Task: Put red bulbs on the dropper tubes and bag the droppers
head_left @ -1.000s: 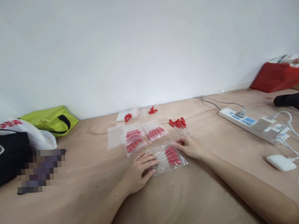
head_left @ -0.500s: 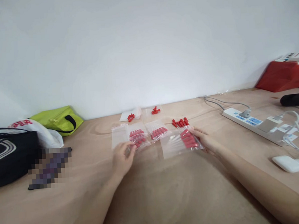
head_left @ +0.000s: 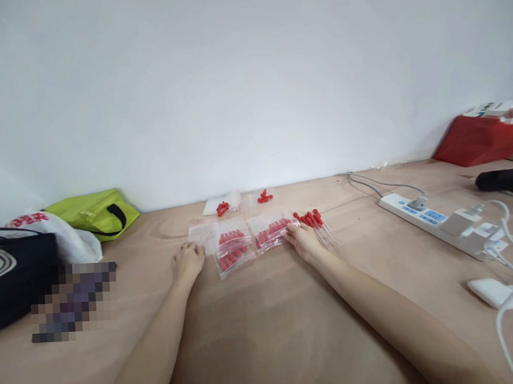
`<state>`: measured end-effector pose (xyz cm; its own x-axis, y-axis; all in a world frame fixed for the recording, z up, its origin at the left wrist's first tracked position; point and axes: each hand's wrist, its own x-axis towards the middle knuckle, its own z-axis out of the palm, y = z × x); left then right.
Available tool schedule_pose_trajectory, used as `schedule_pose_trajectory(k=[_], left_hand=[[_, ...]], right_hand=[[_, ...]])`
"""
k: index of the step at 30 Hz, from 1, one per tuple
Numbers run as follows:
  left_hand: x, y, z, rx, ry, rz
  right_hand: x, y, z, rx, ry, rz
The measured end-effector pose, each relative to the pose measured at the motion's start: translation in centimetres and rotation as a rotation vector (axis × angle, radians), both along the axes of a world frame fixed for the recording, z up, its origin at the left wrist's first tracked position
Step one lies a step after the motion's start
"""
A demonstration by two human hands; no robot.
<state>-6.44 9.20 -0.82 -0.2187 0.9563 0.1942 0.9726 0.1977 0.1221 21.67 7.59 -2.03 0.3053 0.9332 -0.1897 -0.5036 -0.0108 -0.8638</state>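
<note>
My right hand [head_left: 303,242] pinches the right edge of a clear zip bag [head_left: 264,243] holding droppers with red bulbs, laid over a similar filled bag at mid-table. My left hand [head_left: 188,262] rests on the table with fingers apart, at the near left edge of some flat clear bags [head_left: 201,233]. Between the hands, two more filled bags overlap, the farther bag [head_left: 231,237] and the nearer bag [head_left: 234,258]. Loose droppers [head_left: 312,219] with red bulbs and thin clear stems lie just beyond my right hand.
Loose red bulbs [head_left: 223,208] lie on bags by the wall, with another red pile [head_left: 265,196] beside them. On the right are a power strip [head_left: 412,209], a white charger case [head_left: 494,292] and cables. Bags, including a yellow-green bag [head_left: 92,211], stand left.
My right hand has moved left and laid its bag of droppers over another filled bag. My left hand has drawn left, away from the near filled bag. The view has shifted slightly.
</note>
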Motion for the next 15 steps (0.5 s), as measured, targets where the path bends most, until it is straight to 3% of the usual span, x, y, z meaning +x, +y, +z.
schedule_pose_trajectory(k=[3, 6, 9, 10, 12, 15], left_hand=[[-0.6, -0.2, 0.2, 0.033, -0.031, 0.030], [-1.2, -0.3, 0.5, 0.071, -0.066, 0.151], [-1.6, -0.6, 1.4, 0.228, -0.139, 0.211], [-1.6, -0.8, 1.9, 0.328, -0.205, 0.170], [-1.1, -1.3, 3.0, 0.486, -0.374, -0.031], [1.1, -2.7, 4.9, 0.388, -0.640, -0.384]], right_hand=[[0.1, -1.3, -0.5, -0.007, -0.038, -0.015], [0.8, -2.9, -1.0, 0.016, -0.193, -0.058], [1.7, -4.6, -1.4, 0.072, -0.336, -0.022], [2.0, -5.1, -1.4, 0.081, -0.356, 0.003], [2.5, -6.0, -1.2, 0.084, -0.373, 0.062], [3.1, -7.0, -0.5, 0.094, -0.361, 0.194]])
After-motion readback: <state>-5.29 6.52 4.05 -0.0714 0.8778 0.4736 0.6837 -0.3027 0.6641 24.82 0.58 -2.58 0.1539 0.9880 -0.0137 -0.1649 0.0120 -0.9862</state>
